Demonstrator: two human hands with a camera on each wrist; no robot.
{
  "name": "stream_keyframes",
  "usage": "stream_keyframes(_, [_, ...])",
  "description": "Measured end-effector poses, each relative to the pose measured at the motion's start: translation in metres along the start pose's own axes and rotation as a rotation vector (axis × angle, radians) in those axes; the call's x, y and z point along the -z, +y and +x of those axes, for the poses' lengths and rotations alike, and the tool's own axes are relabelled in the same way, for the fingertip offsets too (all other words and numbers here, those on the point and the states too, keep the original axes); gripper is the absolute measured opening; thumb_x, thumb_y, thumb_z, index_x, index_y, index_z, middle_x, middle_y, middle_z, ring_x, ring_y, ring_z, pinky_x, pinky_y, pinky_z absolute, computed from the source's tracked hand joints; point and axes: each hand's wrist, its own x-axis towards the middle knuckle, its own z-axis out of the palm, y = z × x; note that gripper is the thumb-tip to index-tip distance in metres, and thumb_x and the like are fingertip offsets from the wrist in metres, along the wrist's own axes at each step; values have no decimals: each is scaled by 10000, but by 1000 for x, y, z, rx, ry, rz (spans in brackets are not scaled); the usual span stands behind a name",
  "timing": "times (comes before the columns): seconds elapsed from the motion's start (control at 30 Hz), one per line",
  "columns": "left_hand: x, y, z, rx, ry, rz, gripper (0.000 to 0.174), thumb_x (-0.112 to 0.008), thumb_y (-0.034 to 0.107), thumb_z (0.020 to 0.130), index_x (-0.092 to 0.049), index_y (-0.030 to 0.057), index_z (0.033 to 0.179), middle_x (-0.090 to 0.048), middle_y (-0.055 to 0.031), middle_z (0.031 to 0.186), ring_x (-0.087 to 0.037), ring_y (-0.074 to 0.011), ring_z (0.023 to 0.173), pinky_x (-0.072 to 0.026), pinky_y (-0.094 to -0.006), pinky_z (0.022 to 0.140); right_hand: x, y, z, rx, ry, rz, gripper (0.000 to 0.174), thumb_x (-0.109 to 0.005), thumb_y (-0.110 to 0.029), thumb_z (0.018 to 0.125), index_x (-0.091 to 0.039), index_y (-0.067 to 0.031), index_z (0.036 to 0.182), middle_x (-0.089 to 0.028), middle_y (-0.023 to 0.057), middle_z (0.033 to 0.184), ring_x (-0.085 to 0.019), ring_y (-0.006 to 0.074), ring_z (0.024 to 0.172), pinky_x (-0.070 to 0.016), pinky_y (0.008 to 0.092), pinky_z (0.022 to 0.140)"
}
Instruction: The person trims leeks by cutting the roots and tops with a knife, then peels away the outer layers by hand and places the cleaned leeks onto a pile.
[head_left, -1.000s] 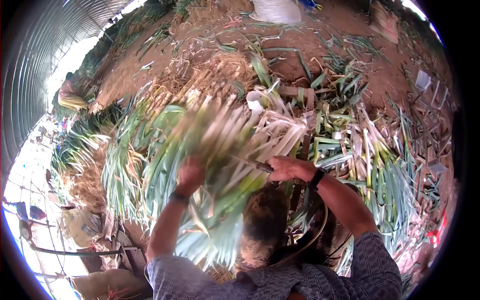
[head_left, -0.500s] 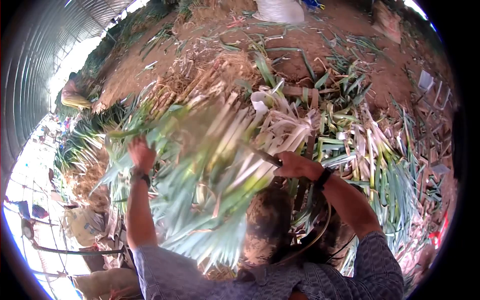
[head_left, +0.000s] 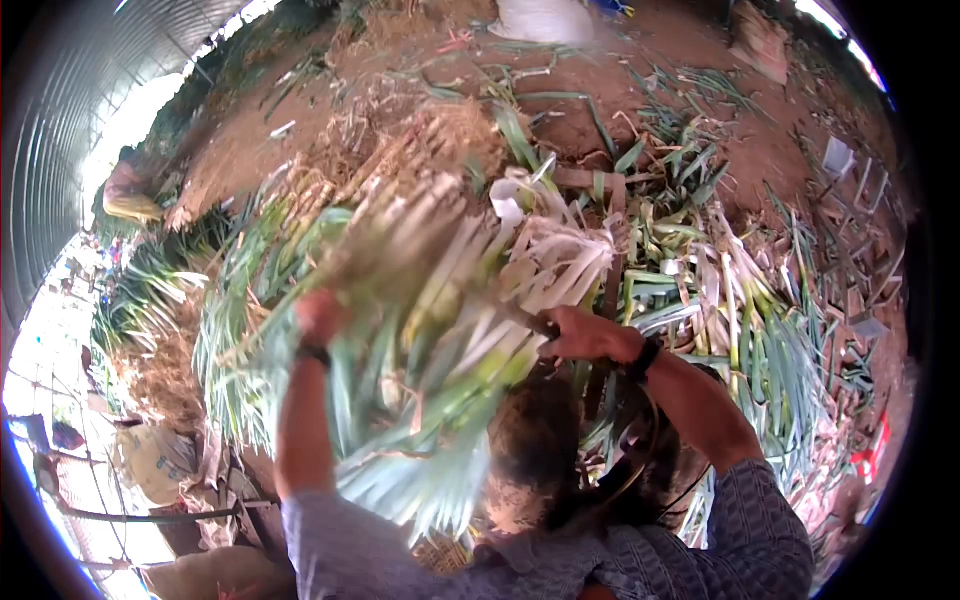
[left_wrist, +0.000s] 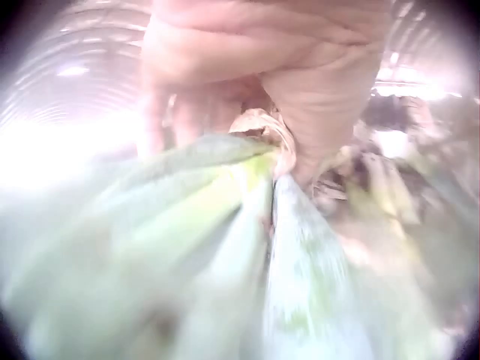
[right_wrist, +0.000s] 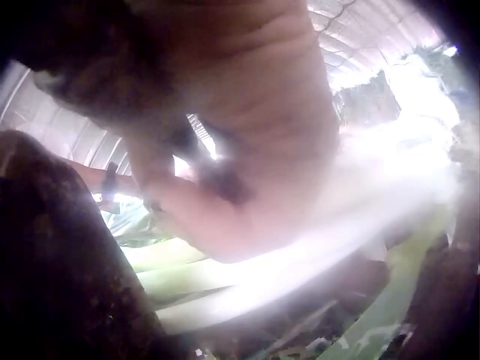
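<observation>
Blurred by motion, my left hand (head_left: 322,316) is over the left part of a heap of leeks (head_left: 370,380). In the left wrist view its fingers (left_wrist: 199,112) curl round a leek, whose broad green leaves (left_wrist: 315,285) fan out below the palm. My right hand (head_left: 592,335) grips the dark handle of a blade-like tool (head_left: 520,316), which points up and left across the pale stalks; its far end is blurred. In the right wrist view the same hand (right_wrist: 262,135) is curled above pale stalks (right_wrist: 225,296), and the tool cannot be made out clearly.
More leeks (head_left: 770,350) lie on the right, beside trimmed pale stalks (head_left: 565,255) and loose leaves on brown soil (head_left: 400,60). A white sack (head_left: 545,20) stands at the top. Another person (head_left: 130,190) is at far left, above a tan sack (head_left: 155,460).
My left hand swung out to the left, then came back a little to the right, with blurred leeks moving near it. My right hand stays in nearly the same place, still gripping the tool.
</observation>
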Motion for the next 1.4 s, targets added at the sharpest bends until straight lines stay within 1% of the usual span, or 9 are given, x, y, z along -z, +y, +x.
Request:
stream_keyframes(0.17, [130,-75,59,392,115,-43,645,-758,317,776,-494,98,1323,-518,-130,1318,-449,-354,1265,-309,-535,1082,13,-10,-2,-25,-32,-64,429,-710,-285,767,-627,12,1064,-688,194,916,-678,309,853,-521,405,778])
stream_keyframes(0.3, [111,-47,38,7,420,-17,611,-743,247,792,-492,105,1331,-495,-141,1365,-480,-349,1243,-422,-500,994,14,-4,-2,20,-52,-149,347,-698,-273,766,-636,9,957,-679,172,808,-675,282,762,-527,391,698])
stream_keyframes(0.4, [84,40,-19,-149,207,-513,289,-684,189,861,-632,51,1110,-677,-174,969,-670,-312,884,-539,-384,794,16,-6,5,-82,-200,-158,346,-709,-272,787,-594,26,919,-615,129,717,-614,196,709,-478,352,682])
stream_keyframes(0.5, [38,96,-78,-165,-66,-899,192,-620,115,863,-646,98,1052,-676,-152,947,-664,-336,872,-541,-417,766,23,-31,-2,-138,-209,-161,227,-668,-209,746,-606,-14,844,-631,96,704,-646,222,669,-498,364,578])
stream_keyframes(0.6, [47,121,-104,-135,55,-499,208,-600,136,844,-618,88,1045,-656,-159,1003,-646,-384,873,-538,-467,740,18,-22,1,-145,-235,-166,334,-712,-268,808,-588,29,898,-567,115,672,-571,171,664,-458,359,617])
stream_keyframes(0.7, [76,116,-105,60,-446,-501,238,-607,165,836,-611,84,1060,-645,-187,1048,-641,-404,890,-534,-495,732,18,-17,1,-100,-237,-180,339,-713,-262,794,-595,30,919,-583,130,680,-590,178,672,-460,362,612])
stream_keyframes(0.93, [41,86,-133,22,-95,-571,325,-608,140,831,-577,71,1147,-607,-206,1152,-616,-407,988,-522,-520,791,9,-46,-10,-70,-286,-154,243,-648,-160,772,-652,-50,989,-571,55,679,-603,214,641,-496,362,609])
stream_keyframes(1.2, [36,91,-114,23,-207,-761,577,-675,244,814,-499,40,1324,-557,-233,1305,-548,-404,1185,-464,-451,986,8,-52,0,-144,-282,-274,310,-703,-237,770,-633,-18,978,-673,139,820,-671,264,768,-518,408,693])
stream_keyframes(1.4, [54,79,-87,53,-413,-874,581,-730,356,784,-570,75,1268,-628,-179,1224,-598,-358,1121,-488,-434,933,-6,-13,10,-48,-244,-255,354,-715,-253,762,-642,-13,1012,-683,163,859,-677,291,810,-519,413,724])
